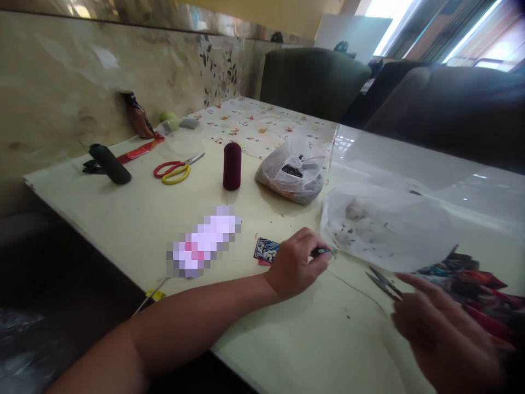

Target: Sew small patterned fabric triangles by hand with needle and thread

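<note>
Thread (361, 290) lies on the desk (311, 339), the right hand (441, 328) gripping scissors (382, 283) with blades parted just beside it, and leads to the left hand (297, 262), which pinches a small dark piece (321, 251). Its visible stretch looks uncut; how much is done or left I cannot tell. Bare desk gives room around it, up to a translucent sheet's (410, 219) edge and, farther, a plastic bag (295, 183).

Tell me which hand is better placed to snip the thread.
Right, I'd judge: the right hand holds scissors close to the thread. The left hand seems occupied, pinching a small dark piece.
</note>
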Demonstrator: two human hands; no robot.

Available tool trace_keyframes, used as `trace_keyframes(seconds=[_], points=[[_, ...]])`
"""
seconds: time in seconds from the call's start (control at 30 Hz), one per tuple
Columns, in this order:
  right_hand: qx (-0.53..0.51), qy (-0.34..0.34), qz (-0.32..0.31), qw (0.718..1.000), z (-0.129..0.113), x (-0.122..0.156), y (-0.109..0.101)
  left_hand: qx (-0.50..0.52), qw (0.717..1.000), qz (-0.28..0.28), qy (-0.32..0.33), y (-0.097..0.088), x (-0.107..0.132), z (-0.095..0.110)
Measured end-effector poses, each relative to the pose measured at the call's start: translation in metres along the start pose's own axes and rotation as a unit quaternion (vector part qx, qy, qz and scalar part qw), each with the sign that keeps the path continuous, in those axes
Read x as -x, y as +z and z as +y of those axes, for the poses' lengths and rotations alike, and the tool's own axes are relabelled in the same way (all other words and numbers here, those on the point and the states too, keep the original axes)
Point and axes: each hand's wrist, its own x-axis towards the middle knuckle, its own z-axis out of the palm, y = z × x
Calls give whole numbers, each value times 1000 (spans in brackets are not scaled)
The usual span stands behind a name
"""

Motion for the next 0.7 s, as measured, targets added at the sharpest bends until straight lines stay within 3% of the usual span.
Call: trace_keyframes(seconds=[0.1,0.23,0.47,0.7], points=[[-22,95,-72,993,4,8,39,-4,996,-53,66,4,7,3],[-40,152,-142,977,14,13,53,-10,992,-81,96,5,11,4],[-73,64,-214,972,15,10,47,10,996,-81,44,4,8,6],[-51,33,-265,962,10,12,42,30,994,-98,-35,5,5,6]])
